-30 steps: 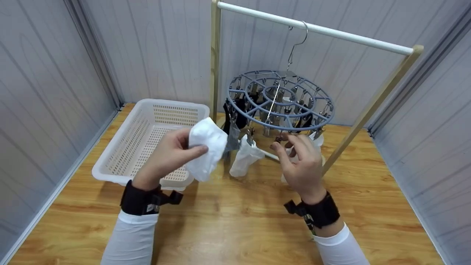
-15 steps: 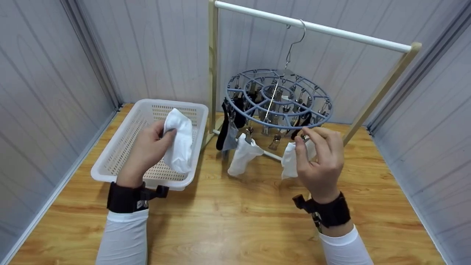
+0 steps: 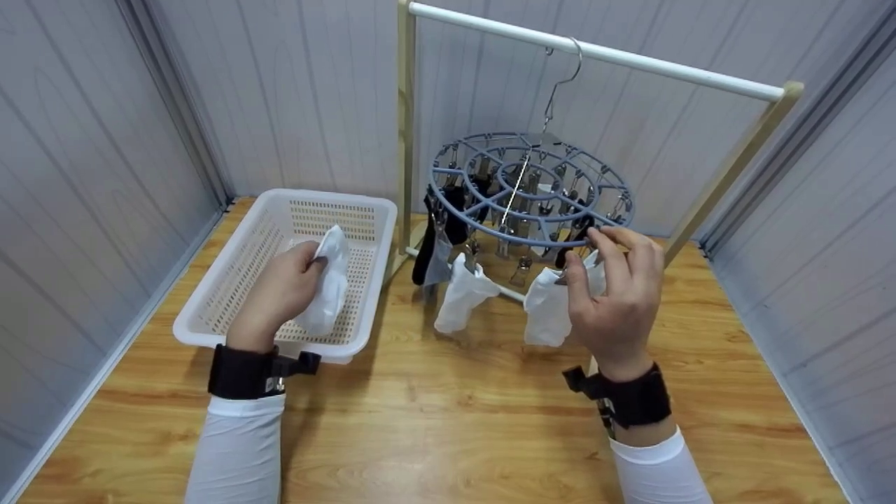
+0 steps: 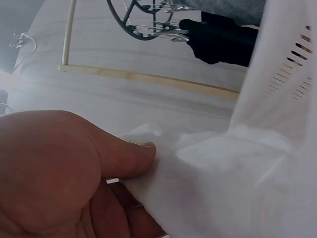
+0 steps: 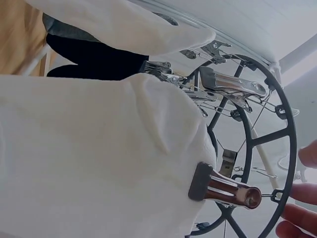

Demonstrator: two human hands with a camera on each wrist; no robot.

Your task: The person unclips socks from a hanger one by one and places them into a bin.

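My left hand (image 3: pixel 276 294) pinches a white sock (image 3: pixel 329 287) between thumb and fingers, over the white basket (image 3: pixel 187 329). In the left wrist view the thumb presses on the sock's cloth (image 4: pixel 213 183). At the right front of the round clip hanger (image 3: pixel 490 231), my right hand (image 3: pixel 619 301) is raised, thumb and forefinger apart. The right wrist view shows its fingertips (image 5: pixel 299 218) close to the ring; contact cannot be made out. Just left of that hand hangs a white sock (image 3: pixel 546 311), held by a metal clip (image 5: pixel 230 188).
Another white sock (image 3: pixel 462 294) hangs at the hanger's front, with a bare clip (image 3: pixel 521 269) to its right. Black and grey socks (image 3: pixel 434 255) hang on the left. A rack with a white bar (image 3: pixel 630 63) carries the hanger. Panel walls surround the wooden table (image 3: pixel 434 434).
My left hand has drawn the white sock left from near the hanger to over the basket. My right hand has left the front clip and moved right; the sock beside it has turned.
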